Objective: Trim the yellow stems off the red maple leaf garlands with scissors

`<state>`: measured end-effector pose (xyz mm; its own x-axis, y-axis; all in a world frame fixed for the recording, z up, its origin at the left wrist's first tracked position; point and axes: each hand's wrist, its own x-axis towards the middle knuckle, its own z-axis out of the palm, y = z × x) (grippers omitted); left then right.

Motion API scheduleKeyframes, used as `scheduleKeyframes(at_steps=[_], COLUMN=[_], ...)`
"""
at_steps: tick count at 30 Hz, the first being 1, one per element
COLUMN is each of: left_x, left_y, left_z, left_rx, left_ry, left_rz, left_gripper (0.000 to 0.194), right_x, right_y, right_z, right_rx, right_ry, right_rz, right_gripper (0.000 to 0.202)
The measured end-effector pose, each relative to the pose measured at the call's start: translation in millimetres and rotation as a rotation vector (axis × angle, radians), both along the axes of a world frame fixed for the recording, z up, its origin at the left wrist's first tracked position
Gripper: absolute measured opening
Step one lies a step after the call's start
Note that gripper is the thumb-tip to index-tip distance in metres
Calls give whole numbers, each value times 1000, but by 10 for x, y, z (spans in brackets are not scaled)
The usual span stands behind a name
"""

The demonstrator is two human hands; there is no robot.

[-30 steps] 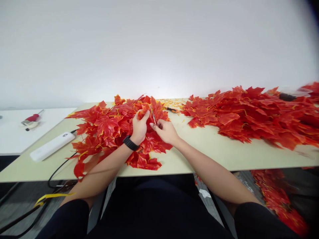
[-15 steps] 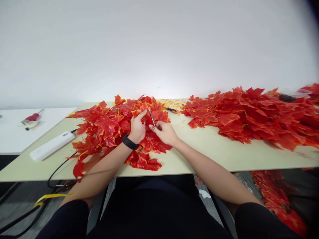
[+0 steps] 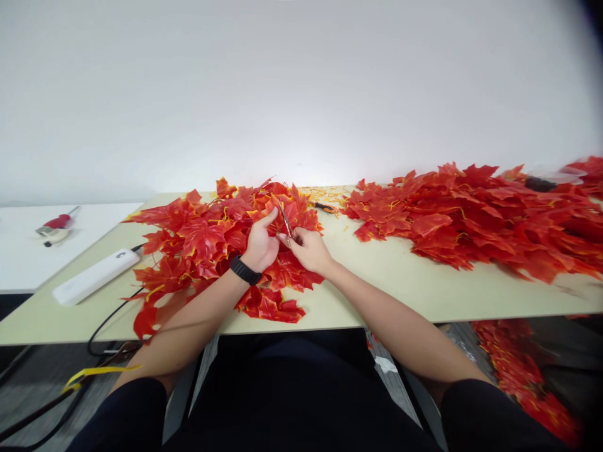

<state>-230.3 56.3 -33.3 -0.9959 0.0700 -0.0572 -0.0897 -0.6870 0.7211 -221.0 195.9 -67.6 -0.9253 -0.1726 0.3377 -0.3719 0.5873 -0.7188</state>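
Note:
Slim metal scissors [image 3: 286, 221] are gripped by my right hand [image 3: 311, 250], their blades pointing up and away over red leaves. My left hand [image 3: 260, 243], with a black band on its wrist, is closed on a red-orange artificial maple leaf [image 3: 268, 204]. Its thumb lies near the blade tips, and its other fingers are mostly hidden. Both hands are above a loose heap of artificial maple leaves [image 3: 202, 235] with yellow stems. Whether the blades touch a stem is too small to make out.
A larger leaf pile [image 3: 471, 220] covers the table's right side. Orange-and-black cutters [image 3: 326, 208] lie behind my hands beside yellow trimmings [image 3: 325, 193]. A white oblong device [image 3: 97, 276] with a black cable is at left. More leaves [image 3: 522, 376] are below the table at right.
The scissors and my right hand have shifted very slightly, and the fingers have tilted a little. My left hand stays nearly in place. The whole view has drifted a touch.

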Motion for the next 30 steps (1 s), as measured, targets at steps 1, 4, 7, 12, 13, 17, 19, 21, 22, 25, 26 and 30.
scheduleKeyframes(at_steps=[1, 4, 7, 12, 13, 17, 19, 21, 22, 25, 26, 30], left_x=[8, 31, 46, 50, 48, 31, 19, 7, 2, -7, -7, 2], left_y=[2, 14, 28, 35, 33, 22, 17, 13, 11, 8, 8, 16], left_z=[12, 45, 65, 66, 60, 29, 12, -2, -8, -16, -16, -5], left_rx=[6, 21, 30, 40, 36, 5, 4, 9, 6, -10, -12, 5], left_ry=[-7, -34, -47, -47, -45, -18, -8, -7, -8, -5, -2, 3], left_rz=[1, 12, 18, 31, 31, 10, 10, 20, 21, 5, 0, 6], left_gripper=[17, 13, 11, 9, 10, 14, 16, 17, 17, 19, 20, 18], right_x=[3, 3, -5, -12, -13, -21, -27, -31, -32, -29, -28, -35], right_y=[-2, -8, -14, -17, -17, -18, -19, -21, -22, -25, -26, -30], right_z=[1, -1, -9, -21, -23, -35, -43, -47, -48, -47, -47, -64], right_rx=[0, -2, -12, -15, -12, -8, -10, -8, -8, -12, -13, -9], right_ry=[0, 2, 8, 7, 7, 20, 28, 29, 26, 18, 17, 23], right_rz=[0, 10, 28, 48, 49, 55, 63, 67, 68, 72, 73, 75], right_gripper=[52, 52, 52, 50, 49, 49, 48, 48, 47, 45, 44, 41])
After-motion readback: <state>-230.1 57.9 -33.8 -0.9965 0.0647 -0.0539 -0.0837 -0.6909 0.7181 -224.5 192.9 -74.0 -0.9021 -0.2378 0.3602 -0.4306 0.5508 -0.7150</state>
